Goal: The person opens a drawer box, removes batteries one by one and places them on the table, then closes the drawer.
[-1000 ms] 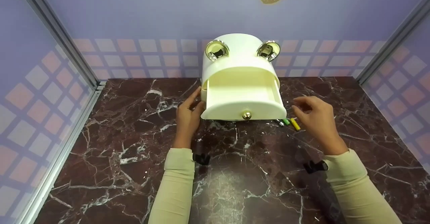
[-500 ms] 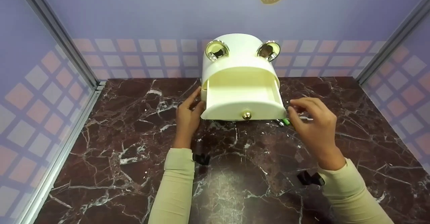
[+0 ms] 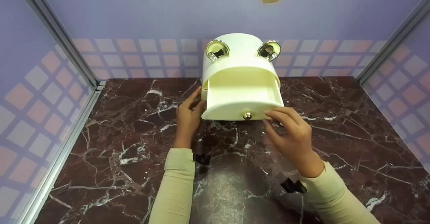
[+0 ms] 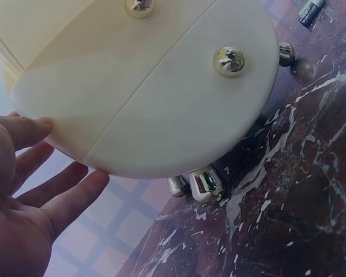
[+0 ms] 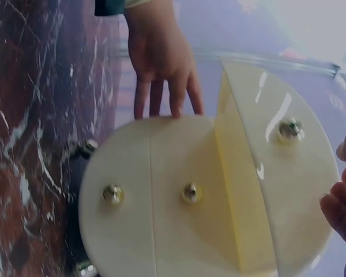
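A white, rounded drawer organizer (image 3: 237,47) stands on the marble-patterned table. Its top drawer (image 3: 228,111) is pulled out, with a gold knob (image 3: 247,115) on the front. My left hand (image 3: 188,118) rests its extended fingers against the organizer's left side, as the left wrist view also shows. At the right part of the drawer front is my right hand (image 3: 292,136), its fingers loosely bent, with no object visible between them. I cannot tell whether its fingertips touch the drawer. Two closed lower drawers (image 5: 124,161) have knobs too.
Two shiny gold round ears (image 3: 217,50) stick up from the organizer. A green and black battery (image 4: 311,11) lies on the table to its right. Silver feet (image 4: 206,183) hold the organizer off the table (image 3: 117,170). Tiled-pattern walls (image 3: 151,22) enclose the back and sides.
My right hand has moved left from beside the batteries to the right part of the drawer front, and now covers where they lay. My left hand and the organizer have stayed put.
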The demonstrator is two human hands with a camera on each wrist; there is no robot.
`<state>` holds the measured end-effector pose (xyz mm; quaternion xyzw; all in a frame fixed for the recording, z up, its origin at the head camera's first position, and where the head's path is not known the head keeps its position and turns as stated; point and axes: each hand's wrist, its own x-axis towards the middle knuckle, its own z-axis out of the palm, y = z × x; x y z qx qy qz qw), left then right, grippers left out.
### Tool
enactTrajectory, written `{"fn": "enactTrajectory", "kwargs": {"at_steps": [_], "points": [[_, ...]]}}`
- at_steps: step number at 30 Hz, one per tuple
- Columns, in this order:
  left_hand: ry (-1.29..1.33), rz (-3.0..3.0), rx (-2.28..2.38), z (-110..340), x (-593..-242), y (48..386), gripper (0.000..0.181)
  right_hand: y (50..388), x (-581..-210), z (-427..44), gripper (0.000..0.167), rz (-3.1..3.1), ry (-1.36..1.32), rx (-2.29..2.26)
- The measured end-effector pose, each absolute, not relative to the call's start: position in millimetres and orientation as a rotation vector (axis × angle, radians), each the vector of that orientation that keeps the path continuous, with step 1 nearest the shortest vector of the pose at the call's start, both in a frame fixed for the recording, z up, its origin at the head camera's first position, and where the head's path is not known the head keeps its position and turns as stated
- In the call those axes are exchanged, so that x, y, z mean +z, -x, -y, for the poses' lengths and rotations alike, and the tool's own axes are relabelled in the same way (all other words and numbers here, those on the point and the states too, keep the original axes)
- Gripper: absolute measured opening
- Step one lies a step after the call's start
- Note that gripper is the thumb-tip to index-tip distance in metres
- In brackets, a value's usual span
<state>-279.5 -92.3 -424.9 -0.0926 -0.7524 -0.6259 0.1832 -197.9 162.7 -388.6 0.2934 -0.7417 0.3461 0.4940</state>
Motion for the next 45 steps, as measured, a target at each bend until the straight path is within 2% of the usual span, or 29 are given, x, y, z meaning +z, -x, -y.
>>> {"fn": "enactTrajectory", "kwargs": {"at_steps": [18,25,30,39,45], "points": [[0.251,2.14,-1.794,91.7,-422.6,278.8,0.043,201.3,-398.6,-131.3,0.028,1.83,-0.786,0.768],[0.327,2.098,-1.766,91.4,-450.9,302.2,0.045,204.1,-400.0,-129.4,0.028,1.813,-0.792,0.759],[0.434,2.075,-1.732,93.2,-455.9,305.6,0.047,207.7,-400.3,-127.8,0.023,1.783,-0.816,0.758],[0.454,2.069,-1.713,91.6,-428.3,284.4,0.044,217.1,-397.1,-127.1,0.021,1.745,-0.826,0.733],[0.422,2.072,-1.736,92.1,-426.5,284.1,0.044,226.0,-393.0,-129.4,0.019,1.762,-0.787,0.712]]}}
